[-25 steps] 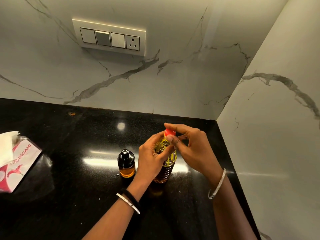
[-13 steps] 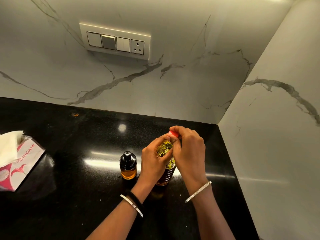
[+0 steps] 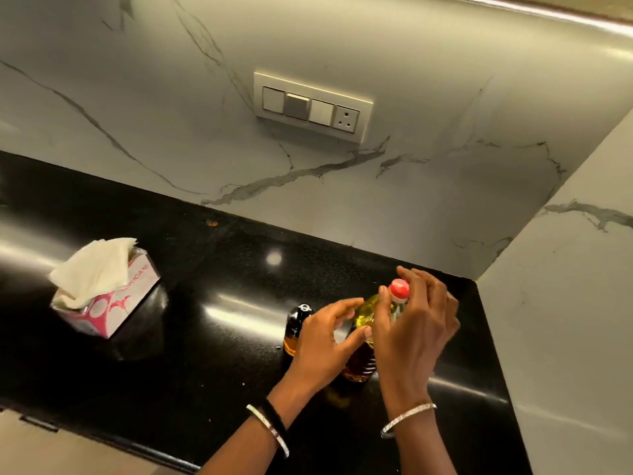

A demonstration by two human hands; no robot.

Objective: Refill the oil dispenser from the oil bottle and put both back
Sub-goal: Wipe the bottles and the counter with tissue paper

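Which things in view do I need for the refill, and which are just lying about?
For the job:
bottle, held by the left hand
red cap, gripped by the right hand
dispenser, standing left of the bottle

Just lying about:
tissue box
switch panel on the wall

Black polished stone countertop (image 3: 212, 337) spans the lower frame and ends in a wall corner at the right. Left of centre stands an opened pink-and-white tissue box (image 3: 113, 303), with tissue protruding from its top. At lower centre is an upright dark-capped oil dispenser (image 3: 296, 323) holding amber oil. Just beside it, to the right, is an upright red-capped oil bottle (image 3: 359, 368). A small orange speck (image 3: 212, 223) lies near the rear edge.
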